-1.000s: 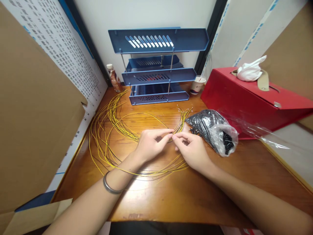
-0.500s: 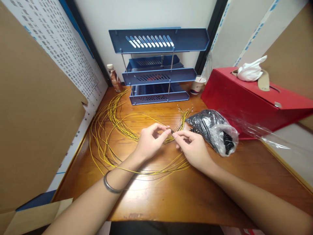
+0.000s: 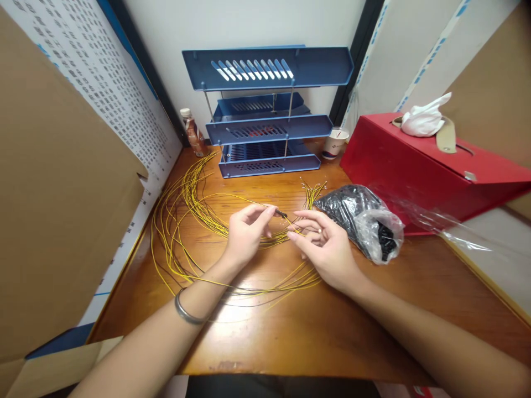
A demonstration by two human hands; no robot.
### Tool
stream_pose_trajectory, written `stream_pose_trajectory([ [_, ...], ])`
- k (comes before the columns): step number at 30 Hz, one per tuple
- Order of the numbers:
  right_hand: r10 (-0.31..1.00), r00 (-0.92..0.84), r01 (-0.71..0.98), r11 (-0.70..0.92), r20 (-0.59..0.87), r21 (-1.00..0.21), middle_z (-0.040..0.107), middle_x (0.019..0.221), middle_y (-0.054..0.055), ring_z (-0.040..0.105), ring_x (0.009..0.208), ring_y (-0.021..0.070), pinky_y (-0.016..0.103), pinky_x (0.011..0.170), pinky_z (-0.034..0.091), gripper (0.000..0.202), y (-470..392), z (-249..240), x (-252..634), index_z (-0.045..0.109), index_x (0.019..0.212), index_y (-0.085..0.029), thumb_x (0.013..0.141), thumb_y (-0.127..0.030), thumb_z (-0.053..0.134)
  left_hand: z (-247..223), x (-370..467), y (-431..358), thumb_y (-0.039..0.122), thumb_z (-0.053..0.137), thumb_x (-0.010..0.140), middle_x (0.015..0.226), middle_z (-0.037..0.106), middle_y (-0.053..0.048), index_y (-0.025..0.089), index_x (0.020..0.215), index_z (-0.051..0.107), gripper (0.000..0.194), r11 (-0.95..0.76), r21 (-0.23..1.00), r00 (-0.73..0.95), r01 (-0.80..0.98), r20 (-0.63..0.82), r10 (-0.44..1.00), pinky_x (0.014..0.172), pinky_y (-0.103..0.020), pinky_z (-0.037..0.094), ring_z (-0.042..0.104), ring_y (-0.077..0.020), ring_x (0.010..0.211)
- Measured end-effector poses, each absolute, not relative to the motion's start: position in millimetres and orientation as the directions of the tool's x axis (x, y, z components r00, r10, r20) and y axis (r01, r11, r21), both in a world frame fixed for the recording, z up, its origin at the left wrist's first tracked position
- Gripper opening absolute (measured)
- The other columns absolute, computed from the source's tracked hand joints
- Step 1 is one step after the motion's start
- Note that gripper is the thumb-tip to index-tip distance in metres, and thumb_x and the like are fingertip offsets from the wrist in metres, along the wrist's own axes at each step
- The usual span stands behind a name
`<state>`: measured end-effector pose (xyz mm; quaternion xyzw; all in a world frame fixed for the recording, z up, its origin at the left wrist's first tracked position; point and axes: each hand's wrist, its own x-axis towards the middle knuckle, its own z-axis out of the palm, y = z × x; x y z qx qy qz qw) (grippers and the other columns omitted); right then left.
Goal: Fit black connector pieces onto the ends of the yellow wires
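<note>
While the left hand [image 3: 244, 235] pinches a small black connector [image 3: 281, 214] mid-frame, the right hand [image 3: 326, 251] curls just beside it; whether its fingers grip a wire, I cannot tell. Yellow and dark wires [image 3: 215, 223] loop centre-left.

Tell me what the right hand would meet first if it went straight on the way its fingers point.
Going leftward, the right hand would probably meet the small black piece pinched by the left hand, though depth between them is hard to judge.
</note>
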<state>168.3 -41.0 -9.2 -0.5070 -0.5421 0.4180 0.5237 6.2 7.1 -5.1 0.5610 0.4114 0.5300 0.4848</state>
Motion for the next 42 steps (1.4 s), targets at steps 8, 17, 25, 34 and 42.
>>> stream_pose_trajectory([
  [8,0.972,0.101,0.152,0.195,0.212,-0.969,0.071,0.087,0.008,0.061,0.059,0.0127,0.022,0.044,0.046,0.029,-41.6,-16.5,166.3,0.068,0.100,-0.017,0.083,-0.038,0.074,-9.4,9.0,3.9,0.045,0.076,0.080,0.068,0.073,-0.004,0.013,0.078,0.076,0.032,-0.193,0.981,0.227,-0.026,0.194,0.954,0.047,-0.022,0.049,0.055,-0.0083,0.045],
  [17,0.963,0.155,0.140,0.200,0.221,-0.970,0.075,0.087,0.008,0.057,0.048,0.0091,0.021,0.041,0.044,0.027,-39.1,-15.8,167.0,0.071,0.096,-0.014,0.082,-0.037,0.074,-10.1,9.1,3.6,0.042,0.077,0.079,0.066,0.072,-0.003,0.012,0.084,0.078,0.030,-0.162,0.982,0.255,-0.092,0.181,0.950,0.048,-0.020,0.049,0.054,-0.0074,0.046],
  [25,0.963,0.162,0.182,0.184,0.214,-0.966,0.076,0.083,0.009,0.054,0.043,0.0084,0.021,0.039,0.043,0.030,-40.5,-13.6,166.8,0.073,0.095,-0.012,0.082,-0.038,0.074,-9.2,8.5,3.0,0.037,0.074,0.082,0.061,0.068,-0.001,0.012,0.086,0.078,0.026,-0.175,0.982,0.256,-0.069,0.187,0.948,0.049,-0.020,0.049,0.055,-0.0083,0.046],
  [34,0.958,0.168,0.210,0.194,0.231,-0.958,0.076,0.084,0.010,0.057,0.047,0.0097,0.022,0.041,0.045,0.032,-38.3,-17.3,168.6,0.074,0.097,-0.012,0.082,-0.040,0.074,-9.6,9.2,3.7,0.031,0.073,0.082,0.075,0.075,-0.006,0.009,0.086,0.076,0.022,-0.155,0.983,0.232,-0.096,0.174,0.957,0.046,-0.020,0.051,0.059,-0.0079,0.045],
  [42,0.950,0.184,0.242,0.204,0.251,-0.949,0.075,0.086,0.009,0.055,0.045,0.0089,0.022,0.040,0.045,0.031,-39.6,-18.8,170.8,0.074,0.098,-0.012,0.082,-0.039,0.073,-10.2,9.1,3.9,0.030,0.072,0.083,0.083,0.077,-0.008,0.009,0.087,0.076,0.022,-0.169,0.981,0.199,-0.089,0.184,0.962,0.046,-0.020,0.052,0.060,-0.0074,0.045],
])
